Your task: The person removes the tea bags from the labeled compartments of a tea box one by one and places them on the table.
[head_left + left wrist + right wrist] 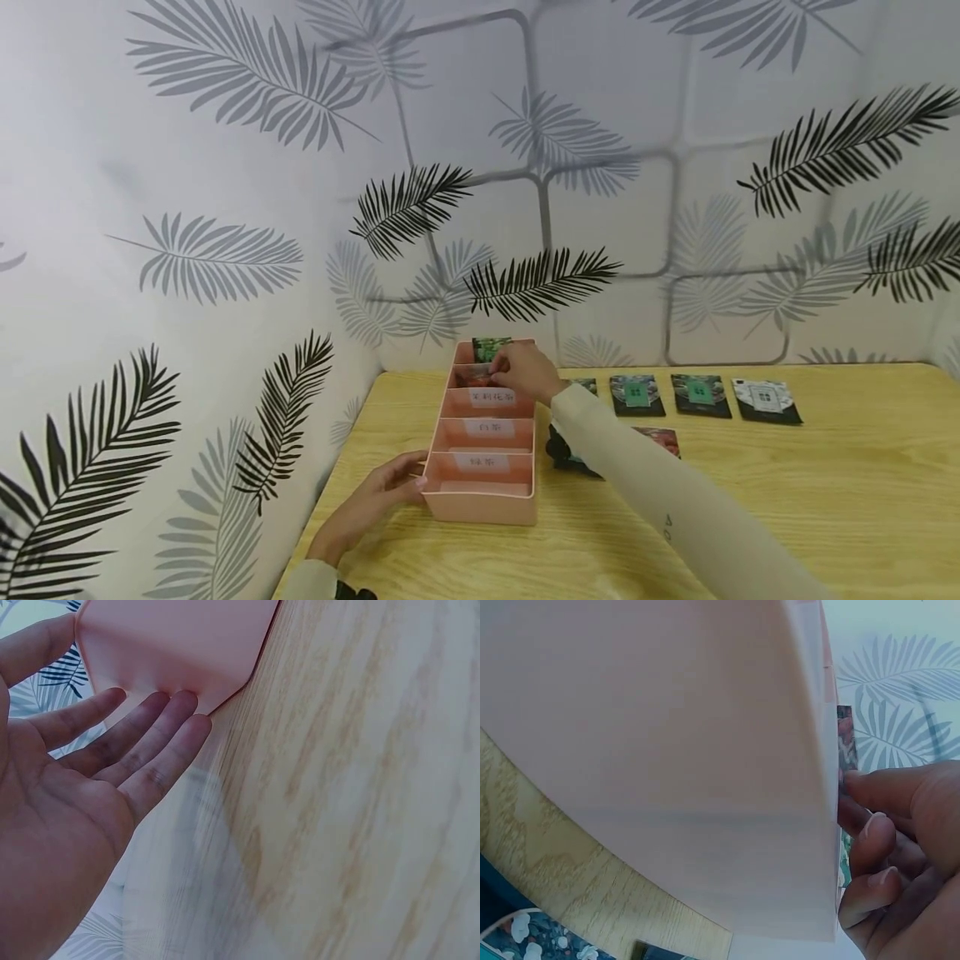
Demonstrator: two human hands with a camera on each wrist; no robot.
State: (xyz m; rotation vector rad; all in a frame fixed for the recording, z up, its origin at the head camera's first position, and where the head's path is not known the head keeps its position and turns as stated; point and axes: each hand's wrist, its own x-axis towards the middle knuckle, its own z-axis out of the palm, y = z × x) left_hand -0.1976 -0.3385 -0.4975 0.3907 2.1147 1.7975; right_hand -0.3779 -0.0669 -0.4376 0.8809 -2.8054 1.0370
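Note:
A long pink divided box (480, 507) stands on the table, with paper labels in Chinese on its dividers. My right hand (525, 372) reaches over its far part and pinches a dark red tea packet (471, 377) at the second compartment from the back. In the right wrist view the red packet (846, 739) shows above the box's side wall (667, 750), between thumb and fingers. A green tea packet (491, 348) stands in the rearmost compartment. My left hand (382, 497) is at the near left corner; its fairly straight fingertips (184, 701) touch the outer wall.
Right of the box, a row of flat packets (637, 394) lies along the back of the wooden table (840, 500), ending in a white-and-black packet (765, 398). A red packet (663, 437) and a dark item (561, 450) are partly behind my right forearm. Leaf-patterned walls border the table.

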